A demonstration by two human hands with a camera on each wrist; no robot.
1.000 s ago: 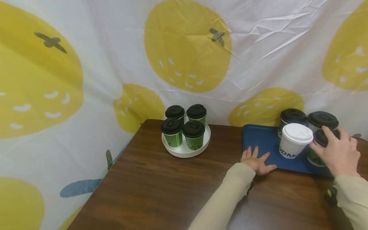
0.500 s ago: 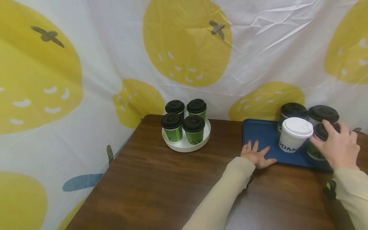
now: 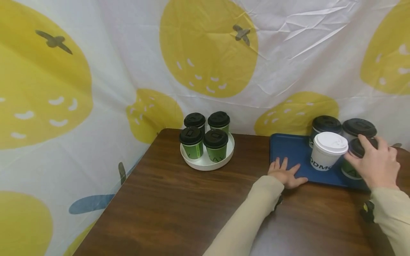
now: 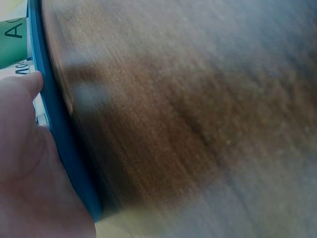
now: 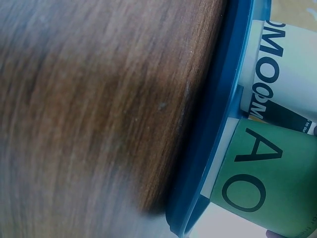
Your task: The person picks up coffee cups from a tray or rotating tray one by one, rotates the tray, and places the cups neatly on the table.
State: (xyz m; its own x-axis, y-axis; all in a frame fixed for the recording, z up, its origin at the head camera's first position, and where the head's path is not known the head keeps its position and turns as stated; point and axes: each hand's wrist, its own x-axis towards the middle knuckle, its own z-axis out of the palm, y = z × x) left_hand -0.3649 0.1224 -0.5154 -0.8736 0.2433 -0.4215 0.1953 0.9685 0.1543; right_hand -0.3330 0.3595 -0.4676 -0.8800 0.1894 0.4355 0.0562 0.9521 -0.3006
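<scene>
My right hand (image 3: 381, 165) grips a green paper cup (image 5: 270, 181) with a black lid (image 3: 360, 146), thumb on its left side and fingers over the lid. This cup stands at the front right of a blue tray (image 3: 289, 145). Just left of it is a white paper cup (image 3: 323, 158) with a white lid and dark lettering. Fingers spread, my left hand (image 3: 286, 176) rests at the tray's front left edge; the left wrist view shows its thumb (image 4: 32, 84) over the rim. Behind stand a dark cup (image 3: 326, 124) and another black-lidded cup (image 3: 358, 127), partly hidden.
On the dark wooden table (image 3: 179, 199), a round white tray (image 3: 208, 167) further left holds several black-lidded cups, among them a green cup (image 3: 217, 153) at its front. A white curtain (image 3: 134, 46) printed with yellow fruit hangs close behind the table.
The scene sits slightly higher in the head view than one second ago. Both hands, the cups and the trays keep their places relative to one another.
</scene>
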